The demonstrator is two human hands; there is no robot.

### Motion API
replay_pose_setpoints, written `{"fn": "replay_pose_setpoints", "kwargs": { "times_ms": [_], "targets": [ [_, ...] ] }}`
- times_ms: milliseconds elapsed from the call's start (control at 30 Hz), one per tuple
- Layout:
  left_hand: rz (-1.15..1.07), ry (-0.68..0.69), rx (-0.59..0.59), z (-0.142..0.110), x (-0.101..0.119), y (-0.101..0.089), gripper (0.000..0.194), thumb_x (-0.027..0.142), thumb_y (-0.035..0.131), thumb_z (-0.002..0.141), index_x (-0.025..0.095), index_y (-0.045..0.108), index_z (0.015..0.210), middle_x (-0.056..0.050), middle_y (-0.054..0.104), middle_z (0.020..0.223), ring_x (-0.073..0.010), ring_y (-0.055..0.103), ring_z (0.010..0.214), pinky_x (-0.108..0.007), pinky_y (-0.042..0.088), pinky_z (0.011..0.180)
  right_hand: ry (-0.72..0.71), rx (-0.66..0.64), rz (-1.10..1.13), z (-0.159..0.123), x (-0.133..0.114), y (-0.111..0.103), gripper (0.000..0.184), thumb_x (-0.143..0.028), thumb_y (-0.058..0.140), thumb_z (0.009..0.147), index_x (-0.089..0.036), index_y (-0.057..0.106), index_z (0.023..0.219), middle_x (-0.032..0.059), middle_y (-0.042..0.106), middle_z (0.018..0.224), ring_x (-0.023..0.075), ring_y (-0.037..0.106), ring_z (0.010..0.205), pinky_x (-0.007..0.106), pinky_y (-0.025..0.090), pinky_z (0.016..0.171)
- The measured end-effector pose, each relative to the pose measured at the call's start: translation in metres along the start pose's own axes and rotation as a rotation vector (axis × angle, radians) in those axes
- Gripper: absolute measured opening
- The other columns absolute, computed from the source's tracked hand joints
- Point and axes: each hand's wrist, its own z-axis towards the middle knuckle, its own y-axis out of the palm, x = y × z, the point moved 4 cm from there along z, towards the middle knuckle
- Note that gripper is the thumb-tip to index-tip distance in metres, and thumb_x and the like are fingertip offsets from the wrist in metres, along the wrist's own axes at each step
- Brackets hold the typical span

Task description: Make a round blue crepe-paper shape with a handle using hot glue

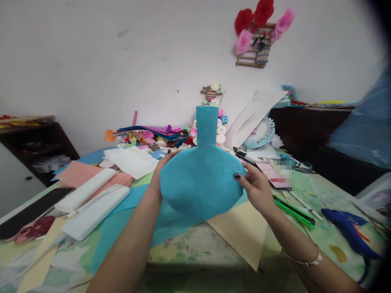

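Note:
A blue paper cutout (201,179), wide and rounded with a narrow upright neck like a vase, is held up above the table's front part. My left hand (161,171) grips its left edge, fingers mostly behind the paper. At the right edge my right hand (255,181) pinches it, thumb on the front and fingers behind. Below the cutout lie more blue paper (122,232) and a beige sheet (241,228).
A blue glue gun (348,230), a green cutter knife (295,211) and a phone (273,175) lie at right. At left are a white power strip (96,211), a white roll (85,189) and salmon paper (76,177). Paper flowers and coloured sheets (152,134) pile along the wall.

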Motion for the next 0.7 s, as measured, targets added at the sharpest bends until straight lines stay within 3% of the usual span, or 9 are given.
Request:
{"fn": "replay_pose_setpoints", "kwargs": {
  "times_ms": [100, 200, 300, 433, 567, 700],
  "targets": [
    [-0.046, -0.068, -0.026, -0.005, 0.005, 0.000, 0.060, 0.070, 0.065, 0.063, 0.016, 0.071, 0.090, -0.011, 0.073, 0.089, -0.0351, 0.066, 0.097, -0.046, 0.054, 0.081, -0.091, 0.191, -0.043, 0.024, 0.007, -0.012, 0.040, -0.042, 0.064, 0.077, -0.019, 0.059, 0.109, 0.0006, 0.058, 0.072, 0.0159, 0.049, 0.062, 0.028, 0.042, 0.059],
    [-0.022, -0.083, -0.029, -0.006, -0.003, 0.003, 0.054, 0.048, 0.084, 0.051, 0.015, 0.070, 0.090, -0.010, 0.073, 0.095, -0.0313, 0.066, 0.095, -0.039, 0.053, 0.082, -0.104, 0.230, -0.023, 0.038, 0.024, -0.012, 0.043, -0.043, 0.064, 0.075, -0.018, 0.059, 0.111, 0.0041, 0.063, 0.085, 0.0193, 0.054, 0.074, 0.033, 0.045, 0.071],
    [0.006, -0.101, -0.005, -0.002, -0.020, 0.005, 0.051, 0.035, 0.086, 0.053, 0.013, 0.069, 0.096, -0.010, 0.073, 0.098, -0.0264, 0.067, 0.089, -0.036, 0.053, 0.082, -0.050, 0.162, 0.043, 0.041, 0.045, -0.003, 0.050, -0.045, 0.065, 0.075, -0.019, 0.056, 0.117, 0.0079, 0.065, 0.103, 0.0232, 0.059, 0.088, 0.037, 0.048, 0.079],
    [-0.022, -0.157, 0.033, 0.001, -0.040, 0.004, 0.055, 0.038, 0.084, 0.056, 0.013, 0.066, 0.101, -0.011, 0.072, 0.100, -0.0264, 0.067, 0.092, -0.038, 0.054, 0.084, 0.083, -0.025, 0.170, 0.034, 0.062, 0.006, 0.063, -0.043, 0.072, 0.069, -0.021, 0.051, 0.124, 0.0092, 0.063, 0.119, 0.0256, 0.060, 0.105, 0.039, 0.050, 0.088],
    [-0.060, -0.207, 0.024, 0.000, -0.052, 0.002, 0.058, 0.036, 0.086, 0.051, 0.014, 0.066, 0.101, -0.012, 0.071, 0.104, -0.0294, 0.066, 0.096, -0.040, 0.054, 0.085, 0.225, -0.255, 0.256, 0.030, 0.071, 0.006, 0.063, -0.034, 0.081, 0.057, -0.017, 0.060, 0.114, 0.0103, 0.066, 0.116, 0.0286, 0.062, 0.104, 0.045, 0.052, 0.089],
    [-0.068, -0.273, -0.046, -0.005, -0.058, 0.003, 0.060, 0.028, 0.088, 0.046, 0.013, 0.067, 0.100, -0.013, 0.071, 0.104, -0.0314, 0.066, 0.098, -0.042, 0.055, 0.084, 0.291, -0.360, 0.292, 0.029, 0.078, 0.002, 0.059, -0.028, 0.083, 0.055, -0.015, 0.063, 0.110, 0.0109, 0.067, 0.115, 0.0282, 0.062, 0.105, 0.045, 0.050, 0.092]
  ]
}}
